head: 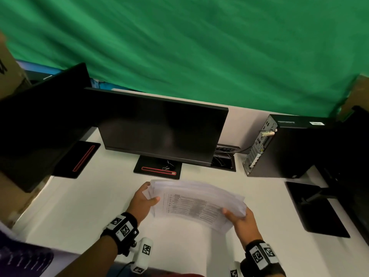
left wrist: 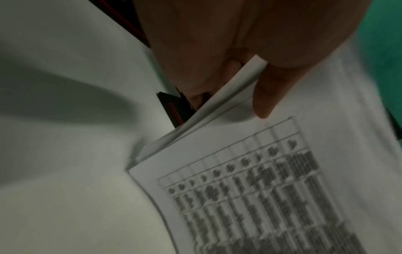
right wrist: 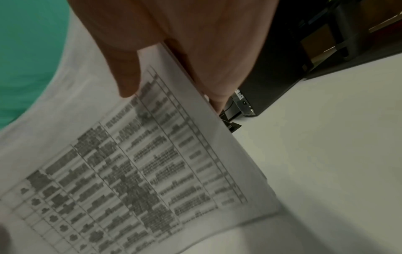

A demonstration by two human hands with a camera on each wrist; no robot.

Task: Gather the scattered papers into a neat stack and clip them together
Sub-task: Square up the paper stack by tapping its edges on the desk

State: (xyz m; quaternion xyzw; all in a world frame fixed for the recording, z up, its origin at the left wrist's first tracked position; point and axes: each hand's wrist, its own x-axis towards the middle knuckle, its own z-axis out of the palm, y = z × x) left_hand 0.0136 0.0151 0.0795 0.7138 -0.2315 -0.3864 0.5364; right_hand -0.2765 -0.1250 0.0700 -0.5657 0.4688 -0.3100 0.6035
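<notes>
A stack of white papers (head: 197, 202) with a printed table on top is held up off the white desk (head: 79, 206), its sheets fanned unevenly. My left hand (head: 144, 198) grips the stack's left edge, thumb on top and fingers behind. My right hand (head: 239, 216) grips the right edge the same way. The left wrist view has my left hand's thumb (left wrist: 267, 96) pressing on the papers (left wrist: 250, 189). In the right wrist view my right hand's thumb (right wrist: 126, 75) lies on the printed sheet (right wrist: 135, 163). A black binder clip (head: 168, 165) lies on the monitor's base (head: 151, 168).
A dark monitor (head: 159, 128) stands just behind the papers, a second monitor (head: 40, 124) at the left. A black computer tower (head: 283, 148) and another stand base (head: 317, 208) are at the right. An open cable hatch (head: 224, 158) sits behind. A green cloth (head: 189, 47) hangs at the back.
</notes>
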